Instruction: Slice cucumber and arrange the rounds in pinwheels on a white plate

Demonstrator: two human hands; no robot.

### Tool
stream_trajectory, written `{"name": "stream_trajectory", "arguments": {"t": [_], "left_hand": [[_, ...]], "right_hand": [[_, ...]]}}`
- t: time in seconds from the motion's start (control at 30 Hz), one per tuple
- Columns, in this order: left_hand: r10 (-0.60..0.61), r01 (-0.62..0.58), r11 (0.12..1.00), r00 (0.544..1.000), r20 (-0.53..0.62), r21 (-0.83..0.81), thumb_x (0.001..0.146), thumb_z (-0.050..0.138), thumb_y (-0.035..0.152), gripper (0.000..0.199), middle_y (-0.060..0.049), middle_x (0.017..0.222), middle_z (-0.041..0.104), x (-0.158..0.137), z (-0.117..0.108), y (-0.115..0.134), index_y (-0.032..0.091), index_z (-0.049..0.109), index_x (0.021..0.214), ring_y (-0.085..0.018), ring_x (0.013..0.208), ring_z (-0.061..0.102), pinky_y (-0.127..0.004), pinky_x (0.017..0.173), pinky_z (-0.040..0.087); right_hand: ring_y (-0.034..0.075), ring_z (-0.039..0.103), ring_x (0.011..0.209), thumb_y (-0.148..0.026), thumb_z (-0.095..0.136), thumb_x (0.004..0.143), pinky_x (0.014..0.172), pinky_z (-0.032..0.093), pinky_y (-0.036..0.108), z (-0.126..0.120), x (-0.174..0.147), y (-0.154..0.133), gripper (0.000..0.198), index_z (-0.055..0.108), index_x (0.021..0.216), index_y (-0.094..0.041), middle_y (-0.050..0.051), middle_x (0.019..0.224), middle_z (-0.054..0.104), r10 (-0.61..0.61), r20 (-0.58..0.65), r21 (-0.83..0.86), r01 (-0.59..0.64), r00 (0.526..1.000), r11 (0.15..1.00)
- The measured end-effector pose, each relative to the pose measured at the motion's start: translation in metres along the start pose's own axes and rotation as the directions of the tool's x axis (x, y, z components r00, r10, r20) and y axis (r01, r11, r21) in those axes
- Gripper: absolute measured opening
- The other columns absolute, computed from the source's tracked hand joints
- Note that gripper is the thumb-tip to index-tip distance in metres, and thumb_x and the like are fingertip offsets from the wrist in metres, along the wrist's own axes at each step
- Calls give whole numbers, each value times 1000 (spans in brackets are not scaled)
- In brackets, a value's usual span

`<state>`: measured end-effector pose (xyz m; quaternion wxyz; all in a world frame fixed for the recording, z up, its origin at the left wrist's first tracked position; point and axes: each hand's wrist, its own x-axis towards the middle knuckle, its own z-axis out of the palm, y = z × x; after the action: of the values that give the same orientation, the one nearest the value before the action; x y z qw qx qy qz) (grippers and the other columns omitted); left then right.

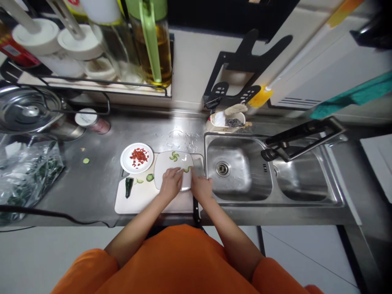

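A white square plate [162, 165] rests on the white cutting board [122, 206]. On its far part lies a small curved fan of green cucumber slices [174, 156]. My left hand [172, 182] is over the plate with fingers stretched toward a second group of cucumber slices [187, 169]. From the other side my right hand [202, 189] reaches the plate's right edge, its index finger extended to the same slices. Neither hand is wrapped around anything. Left of the plate are a dark cucumber end piece [129, 187] and a cut cucumber round [150, 177].
A round white plate [125, 158] holds chopped red pieces. A knife [196, 210] lies by my right wrist. The double sink [239, 163] with a black faucet [294, 141] is on the right. Plastic-bagged greens [30, 175] and a lidded pot [29, 110] stand left.
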<state>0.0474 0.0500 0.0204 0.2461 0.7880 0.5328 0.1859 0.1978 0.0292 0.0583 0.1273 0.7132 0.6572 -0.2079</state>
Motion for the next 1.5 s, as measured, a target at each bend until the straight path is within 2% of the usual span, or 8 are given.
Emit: {"name": "stream_trajectory", "arguments": {"t": [0.13, 0.23, 0.37, 0.87, 1.1, 1.2, 1.37, 1.5], "left_hand": [[-157, 153, 987, 974, -161, -40, 86, 44, 23, 30, -10, 108, 62, -13, -34, -30, 19, 63, 109, -22, 102, 53, -36, 93, 40], [-347, 358, 934, 911, -224, 11, 83, 47, 27, 29, -10, 98, 64, -28, -56, -56, 17, 65, 103, -24, 97, 55, -36, 92, 41], [-506, 521, 851, 847, -163, 63, 81, 50, 34, 33, -11, 95, 67, -45, -65, -76, 15, 65, 103, -24, 89, 59, -34, 85, 42], [-611, 616, 785, 788, -77, 68, 81, 50, 34, 25, -6, 88, 70, -42, -65, -72, 23, 68, 95, -22, 83, 61, -29, 73, 42], [-653, 643, 755, 754, -70, -128, 77, 55, 33, 19, -1, 78, 68, -41, -74, -69, 22, 67, 86, -16, 72, 60, -26, 70, 42], [-624, 596, 753, 781, -14, -279, 73, 59, 37, 21, 2, 67, 64, -38, -80, -62, 20, 66, 82, -12, 62, 55, -23, 65, 41], [-397, 422, 784, 905, 154, -456, 71, 61, 36, 20, 3, 63, 60, -25, -74, -39, 17, 65, 77, -9, 56, 47, -20, 57, 37], [-279, 380, 792, 921, 270, -478, 71, 62, 36, 19, 2, 66, 62, -14, -61, -21, 18, 65, 75, -8, 54, 45, -20, 55, 37]], "right_hand": [[25, 57, 93, -24, 31, 94, 79, 32, 39, -3, -3, -1, 48, 32, 142, -23, 12, 94, 67, 20, -24, 31, -20, 999, 999], [26, 57, 94, -28, 30, 95, 82, 30, 39, -3, -8, -5, 44, 38, 139, -25, 11, 94, 67, 5, -28, 63, -3, 1000, 998], [25, 56, 94, -29, 31, 96, 82, 29, 37, 0, -14, -12, 40, 47, 132, -25, 10, 90, 68, -27, -30, 82, 29, 999, 996], [21, 55, 95, -29, 36, 95, 79, 27, 33, 5, -22, -21, 33, 52, 123, -26, 8, 91, 68, -40, -32, 74, 42, 999, 996], [21, 53, 92, -25, 41, 92, 77, 30, 30, 9, -21, -21, 27, 61, 110, -22, 6, 88, 67, -85, -72, 156, 95, 994, 983], [19, 53, 89, -22, 43, 90, 81, 34, 30, 14, -16, -23, 28, 63, 109, -19, 7, 90, 65, -164, -154, 271, 201, 974, 941], [20, 53, 96, -18, 50, 85, 90, 36, 35, 19, -6, -31, 27, 64, 108, -18, 9, 99, 63, -235, -379, 455, 402, 895, 794], [20, 54, 94, -18, 54, 83, 88, 38, 34, 15, -3, -33, 20, 67, 99, -20, 5, 95, 66, -196, -423, 533, 418, 885, 736]]}}
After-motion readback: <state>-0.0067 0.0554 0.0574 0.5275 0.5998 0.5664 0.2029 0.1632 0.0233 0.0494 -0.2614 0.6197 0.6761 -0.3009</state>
